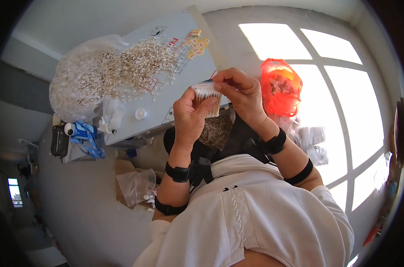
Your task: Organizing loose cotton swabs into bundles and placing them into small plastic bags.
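A bundle of cotton swabs (pixel 214 106) in what looks like a thin see-through bag is held up in front of me, white tips uppermost. My left hand (pixel 188 115) is closed around its left side, the thumb lying across the front. At the upper right corner, my right hand (pixel 243 91) pinches the top edge of the bag between thumb and fingers. Below both hands, a heap of loose swabs (pixel 217 131) lies near my lap; what holds it is partly hidden.
On the pale table (pixel 133 118) lie a large pile of loose swabs (pixel 144 62), a big plastic bag (pixel 73 84) of swabs, yellow packets (pixel 196 44) and a round white lid (pixel 140 113). A red bag (pixel 281 89) stands right; a cardboard box (pixel 124 171) sits lower left.
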Motion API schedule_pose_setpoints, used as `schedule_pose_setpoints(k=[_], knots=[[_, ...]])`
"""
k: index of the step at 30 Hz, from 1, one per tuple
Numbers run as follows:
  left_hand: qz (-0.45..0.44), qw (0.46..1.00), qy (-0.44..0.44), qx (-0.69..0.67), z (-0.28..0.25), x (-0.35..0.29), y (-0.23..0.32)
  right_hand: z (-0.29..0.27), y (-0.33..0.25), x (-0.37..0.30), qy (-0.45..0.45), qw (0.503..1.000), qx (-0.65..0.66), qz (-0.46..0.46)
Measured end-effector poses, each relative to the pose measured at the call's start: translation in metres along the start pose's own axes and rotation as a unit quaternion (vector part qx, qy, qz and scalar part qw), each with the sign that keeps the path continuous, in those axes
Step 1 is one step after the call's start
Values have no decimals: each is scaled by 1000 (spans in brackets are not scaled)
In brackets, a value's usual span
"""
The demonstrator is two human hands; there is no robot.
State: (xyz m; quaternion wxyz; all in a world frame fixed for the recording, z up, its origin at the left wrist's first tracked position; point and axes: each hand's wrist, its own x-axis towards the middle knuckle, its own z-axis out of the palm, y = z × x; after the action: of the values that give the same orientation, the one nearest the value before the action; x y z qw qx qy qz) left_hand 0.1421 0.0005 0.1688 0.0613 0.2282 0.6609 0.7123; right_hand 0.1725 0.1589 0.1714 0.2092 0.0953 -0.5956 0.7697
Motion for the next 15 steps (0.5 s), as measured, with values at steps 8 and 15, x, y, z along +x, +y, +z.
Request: schedule_pose_setpoints(k=[8,15], knots=[[46,999,12,-16,6,0,-7,-4,-11,7,-38,941,-292,-170],[49,998,15,21,3,-2,-5,1,-11,8,-47,937,-301,-172]])
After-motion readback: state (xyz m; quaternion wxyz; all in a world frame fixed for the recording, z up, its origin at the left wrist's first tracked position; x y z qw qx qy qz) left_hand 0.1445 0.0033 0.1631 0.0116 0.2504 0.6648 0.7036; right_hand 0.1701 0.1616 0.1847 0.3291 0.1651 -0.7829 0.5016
